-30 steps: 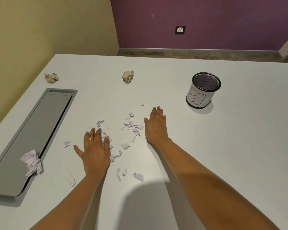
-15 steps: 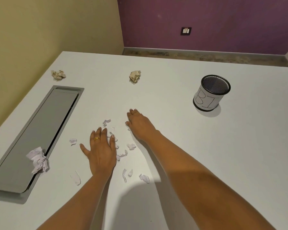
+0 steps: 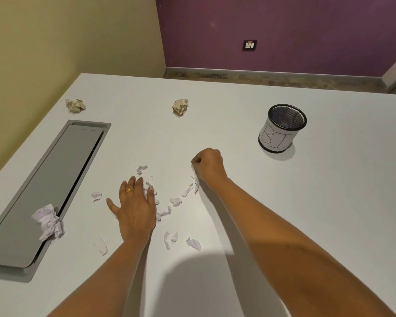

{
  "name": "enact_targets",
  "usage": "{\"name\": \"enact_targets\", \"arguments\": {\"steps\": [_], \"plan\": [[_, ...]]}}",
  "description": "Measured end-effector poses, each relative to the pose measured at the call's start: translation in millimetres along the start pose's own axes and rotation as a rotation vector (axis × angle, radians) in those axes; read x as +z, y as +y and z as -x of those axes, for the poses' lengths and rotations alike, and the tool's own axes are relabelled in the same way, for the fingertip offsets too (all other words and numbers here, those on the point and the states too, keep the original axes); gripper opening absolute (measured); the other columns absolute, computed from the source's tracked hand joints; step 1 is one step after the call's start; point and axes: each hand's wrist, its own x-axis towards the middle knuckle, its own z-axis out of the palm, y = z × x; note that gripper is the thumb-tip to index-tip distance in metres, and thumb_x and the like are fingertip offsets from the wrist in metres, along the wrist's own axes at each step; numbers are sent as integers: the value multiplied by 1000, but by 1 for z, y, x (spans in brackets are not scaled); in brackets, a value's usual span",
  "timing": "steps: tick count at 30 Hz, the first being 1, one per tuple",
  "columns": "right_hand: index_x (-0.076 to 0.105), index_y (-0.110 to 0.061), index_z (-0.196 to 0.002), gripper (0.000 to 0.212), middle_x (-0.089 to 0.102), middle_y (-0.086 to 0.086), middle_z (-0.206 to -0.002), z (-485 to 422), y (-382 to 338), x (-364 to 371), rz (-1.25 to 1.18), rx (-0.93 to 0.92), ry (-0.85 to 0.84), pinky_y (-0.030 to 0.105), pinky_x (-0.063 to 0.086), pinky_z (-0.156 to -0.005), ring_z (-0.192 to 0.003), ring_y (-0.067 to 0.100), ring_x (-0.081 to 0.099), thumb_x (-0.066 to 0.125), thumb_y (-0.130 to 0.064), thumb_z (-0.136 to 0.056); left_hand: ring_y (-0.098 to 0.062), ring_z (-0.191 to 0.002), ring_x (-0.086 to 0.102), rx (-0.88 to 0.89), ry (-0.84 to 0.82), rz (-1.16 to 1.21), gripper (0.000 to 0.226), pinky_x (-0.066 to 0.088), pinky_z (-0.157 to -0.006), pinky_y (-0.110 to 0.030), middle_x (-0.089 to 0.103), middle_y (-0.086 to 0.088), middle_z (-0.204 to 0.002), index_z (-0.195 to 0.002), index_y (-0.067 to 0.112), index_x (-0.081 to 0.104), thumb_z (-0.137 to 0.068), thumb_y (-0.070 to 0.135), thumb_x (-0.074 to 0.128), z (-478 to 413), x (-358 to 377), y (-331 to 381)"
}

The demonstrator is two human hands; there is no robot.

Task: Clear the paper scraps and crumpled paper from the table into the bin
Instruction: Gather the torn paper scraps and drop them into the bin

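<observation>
1. Partly hidden, the right hand (image 3: 209, 165) is curling into a fist on the white table (image 3: 318, 213), left of the bin (image 3: 281, 129). Its fingertips are tucking under the palm, so only slivers of the paper scraps (image 3: 175, 201) it is gripping are showing at its lower edge.
2. How many pieces the fist is holding cannot be told.
3. The left hand (image 3: 136, 209) is lying palm down, fingers straight and spread, holding nothing. It is covering some scraps and touching others at its fingertips.
4. Both forearms are running off the bottom edge.
5. Loose scraps are lying scattered between and below the hands: small torn strips pointing every way, sharing no common axis.
6. The bin, a black mesh cup with a paper label, is standing upright at the far right, mouth facing up. Its lettering is wrapping out of sight.
7. One beige crumpled ball (image 3: 75, 105) is sitting at the far left and a second beige ball (image 3: 180, 106) at the far centre.
8. A pale crumpled paper (image 3: 48, 221) is resting on the edge of a long grey panel (image 3: 48, 186), which is running from near left away to the far side.
</observation>
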Motion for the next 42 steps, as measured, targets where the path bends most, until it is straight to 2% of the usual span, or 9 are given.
{"name": "enact_targets", "arguments": {"steps": [3, 7, 12, 15, 18, 22, 25, 38, 42], "plan": [[72, 2, -87, 18, 72, 16, -93, 2, 2, -14, -267, 152, 58, 26, 59, -64, -69, 22, 69, 56, 8, -83, -24, -139, 28, 0, -3, -2, 43, 14, -108, -63, 42, -6, -144, -133, 14, 41, -96, 34, 31, 0, -1, 1], [72, 0, -88, 11, 65, 9, -79, 5, 5, -35, -461, 228, 106, 6, 37, -29, -37, 0, 55, 64, 4, -81, -24, -139, 27, 0, -7, 3, 42, 14, -108, -63, 41, -7, -144, -133, 14, 41, -97, 34, 32, 1, -2, 2], [74, -2, -93, 15, 73, 12, -96, 0, 9, -60, -561, 185, 233, -2, 44, -50, -75, 12, 61, 71, -1, -78, -24, -139, 28, 3, -14, -1, 42, 14, -108, -63, 41, -8, -144, -133, 13, 41, -96, 32, 34, 2, -4, 4], [73, -1, -96, 19, 72, 10, -94, -6, 10, -80, -652, 163, 325, 4, 48, -66, -71, 9, 62, 72, -2, -78, -24, -138, 28, 1, -15, -1, 42, 15, -108, -63, 42, -8, -143, -133, 13, 42, -96, 32, 35, 2, -6, 5], [70, 4, -99, 21, 66, 7, -84, -14, 13, -107, -731, 128, 452, 1, 45, -58, -61, 3, 56, 70, 0, -78, -25, -138, 29, 6, -17, -14, 41, 16, -107, -63, 42, -9, -143, -133, 12, 42, -96, 31, 36, 3, -7, 5], [73, -1, -95, 16, 69, 4, -81, -23, 26, -142, -671, 160, 645, 0, 45, -60, -72, 9, 62, 68, -2, -80, -25, -138, 30, 1, -18, -9, 42, 16, -107, -63, 43, -10, -143, -133, 11, 43, -96, 30, 37, 3, -8, 6], [73, -2, -94, 15, 73, 10, -99, -29, 38, -159, -491, 179, 736, 17, 51, -81, -90, 17, 67, 65, -1, -82, -24, -138, 28, -3, -30, -15, 42, 15, -108, -63, 41, -9, -144, -134, 12, 42, -96, 31, 36, 3, -8, 6], [72, 2, -93, 19, 70, 22, -103, -36, 52, -154, 47, 124, 611, 36, 50, -87, -99, 36, 63, 54, -1, -88, -25, -138, 29, 0, -24, 0, 42, 14, -108, -63, 42, -10, -144, -133, 10, 43, -96, 29, 37, 4, -9, 7], [70, -1, -100, 27, 69, 15, -109, -31, 47, -147, 18, -4, 623, 23, 45, -87, -102, 26, 63, 47, 5, -89, -25, -137, 31, 1, -13, -6, 41, 16, -108, -63, 43, -10, -142, -132, 9, 44, -96, 28, 38, 4, -8, 6]]}}
